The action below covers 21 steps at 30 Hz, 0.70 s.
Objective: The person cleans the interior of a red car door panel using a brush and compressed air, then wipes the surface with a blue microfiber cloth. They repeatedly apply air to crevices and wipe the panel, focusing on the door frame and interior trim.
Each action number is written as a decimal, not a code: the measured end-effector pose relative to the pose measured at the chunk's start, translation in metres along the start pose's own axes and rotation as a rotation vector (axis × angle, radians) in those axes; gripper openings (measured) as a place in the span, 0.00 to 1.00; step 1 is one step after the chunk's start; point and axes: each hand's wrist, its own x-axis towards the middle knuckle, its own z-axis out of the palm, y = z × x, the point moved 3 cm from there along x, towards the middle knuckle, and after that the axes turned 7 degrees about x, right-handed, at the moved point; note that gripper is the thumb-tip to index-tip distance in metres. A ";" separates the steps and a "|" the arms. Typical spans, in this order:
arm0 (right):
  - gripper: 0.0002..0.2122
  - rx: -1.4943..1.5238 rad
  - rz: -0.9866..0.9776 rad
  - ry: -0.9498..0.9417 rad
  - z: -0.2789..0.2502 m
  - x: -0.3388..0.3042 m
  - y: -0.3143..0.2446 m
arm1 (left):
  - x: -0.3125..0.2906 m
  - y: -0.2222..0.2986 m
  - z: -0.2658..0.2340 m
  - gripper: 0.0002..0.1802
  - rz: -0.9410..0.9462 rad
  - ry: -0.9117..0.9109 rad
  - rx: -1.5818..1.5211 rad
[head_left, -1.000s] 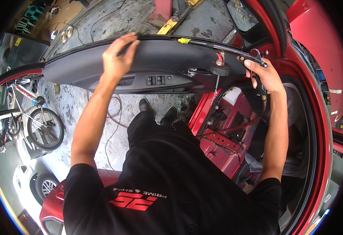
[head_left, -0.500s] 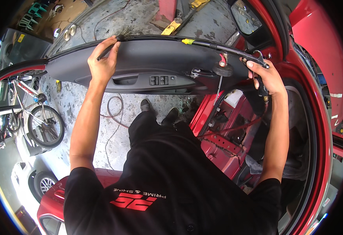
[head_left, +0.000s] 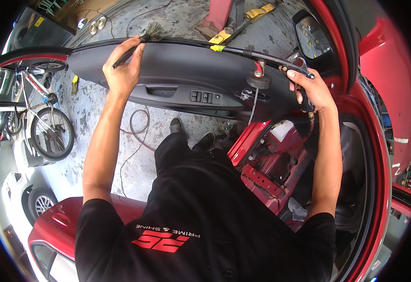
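Note:
My left hand (head_left: 122,68) is closed round the dark handle of a detailing brush (head_left: 153,32). The brush's bristles rest at or just over the top edge of a car door's dark grey inner panel (head_left: 182,63). In my right hand (head_left: 312,90) is a black spray gun (head_left: 280,60), its long barrel lying along the door's top edge and its yellow-green tip pointing left toward the brush. A round dark cap (head_left: 258,82) with a red lever hangs under the barrel, and a thin pale tube runs down from it. An armrest with window switches (head_left: 204,97) sits lower on the panel.
The red door sill (head_left: 262,181) and stripped cabin floor lie at right, with a door mirror (head_left: 312,37) beyond. A hose (head_left: 139,122) loops over the stained floor near my feet. A bicycle (head_left: 53,131) and a white car (head_left: 20,197) stand at left.
The view has shifted slightly. The brush has moved a little right along the door's top edge, showing more bristle, and the spray gun's tip is closer to it. Both hands keep their holds.

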 end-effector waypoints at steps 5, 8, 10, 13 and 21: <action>0.19 0.005 0.008 -0.019 0.013 0.010 -0.003 | 0.000 0.000 -0.018 0.09 -0.012 0.034 -0.009; 0.19 0.010 -0.001 -0.034 0.020 0.013 -0.005 | -0.003 -0.002 -0.026 0.09 -0.031 0.053 -0.008; 0.19 0.015 0.002 -0.042 0.024 0.015 -0.007 | -0.004 -0.003 -0.030 0.09 -0.046 0.062 -0.019; 0.19 0.014 -0.006 -0.043 0.028 0.017 -0.010 | -0.007 -0.006 -0.035 0.10 -0.069 0.080 -0.035; 0.19 0.024 -0.015 -0.069 0.044 0.025 -0.012 | -0.012 -0.011 -0.052 0.11 -0.096 0.119 -0.024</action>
